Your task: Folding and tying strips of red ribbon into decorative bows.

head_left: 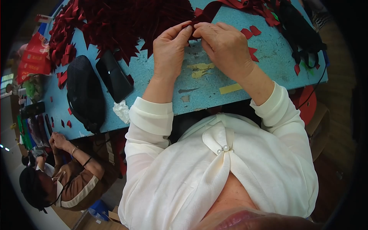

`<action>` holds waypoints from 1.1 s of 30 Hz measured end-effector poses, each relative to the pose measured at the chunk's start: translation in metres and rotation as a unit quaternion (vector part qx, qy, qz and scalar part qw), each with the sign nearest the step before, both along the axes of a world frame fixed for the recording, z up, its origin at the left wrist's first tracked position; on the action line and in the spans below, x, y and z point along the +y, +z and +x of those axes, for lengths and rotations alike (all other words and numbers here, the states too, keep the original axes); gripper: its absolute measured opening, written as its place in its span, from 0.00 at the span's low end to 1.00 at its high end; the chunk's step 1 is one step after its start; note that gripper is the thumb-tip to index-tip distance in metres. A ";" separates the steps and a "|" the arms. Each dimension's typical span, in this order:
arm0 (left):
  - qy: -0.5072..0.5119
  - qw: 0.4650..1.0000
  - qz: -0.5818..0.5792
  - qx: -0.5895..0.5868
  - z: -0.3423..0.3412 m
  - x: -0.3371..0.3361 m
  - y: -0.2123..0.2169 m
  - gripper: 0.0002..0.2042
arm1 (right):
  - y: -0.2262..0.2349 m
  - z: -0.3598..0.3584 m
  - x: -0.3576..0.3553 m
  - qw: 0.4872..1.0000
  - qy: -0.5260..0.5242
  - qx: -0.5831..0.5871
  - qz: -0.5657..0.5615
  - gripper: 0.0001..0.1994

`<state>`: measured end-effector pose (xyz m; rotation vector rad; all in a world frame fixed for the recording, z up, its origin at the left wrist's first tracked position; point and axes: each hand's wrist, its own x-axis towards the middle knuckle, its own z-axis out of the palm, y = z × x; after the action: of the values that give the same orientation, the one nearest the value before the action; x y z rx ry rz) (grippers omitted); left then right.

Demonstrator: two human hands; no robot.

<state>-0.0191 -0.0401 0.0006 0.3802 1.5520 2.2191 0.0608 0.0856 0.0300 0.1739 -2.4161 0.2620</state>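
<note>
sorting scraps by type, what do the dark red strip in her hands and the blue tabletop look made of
Dark red strip: likely woven ribbon or fabric, slight sheen, folds softly between left hand and right hand. Blue tabletop: seemingly painted board, matte, with worn patches exposing a yellowish layer.

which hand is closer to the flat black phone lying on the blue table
Left. The left hand pinches the dark red ribbon strip just right of the flat black phone. The right hand grips the same ribbon farther right, beyond the left hand, on the blue table.
</note>
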 end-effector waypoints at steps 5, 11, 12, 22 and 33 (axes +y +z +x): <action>0.004 0.999 0.038 -0.012 -0.002 0.000 -0.002 0.12 | -0.005 0.001 -0.007 0.994 -0.027 0.010 0.103 0.08; -0.015 0.990 0.108 -0.087 -0.006 -0.002 0.000 0.10 | -0.010 0.004 -0.021 0.993 -0.031 0.014 0.115 0.07; -0.026 0.985 0.127 -0.117 -0.007 -0.002 0.000 0.09 | -0.009 0.004 -0.021 0.993 -0.031 0.014 0.115 0.07; 0.005 0.991 0.113 -0.077 -0.006 -0.003 0.003 0.10 | -0.015 0.008 -0.007 0.995 0.003 0.055 0.088 0.13; 0.083 0.985 0.139 0.062 -0.010 -0.007 0.007 0.11 | -0.008 0.031 -0.011 0.999 0.013 -0.032 0.025 0.16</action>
<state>-0.0294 -0.0471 0.0077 0.4963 1.3778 2.5974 0.0920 0.0745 0.0222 0.2233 -2.4870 0.2222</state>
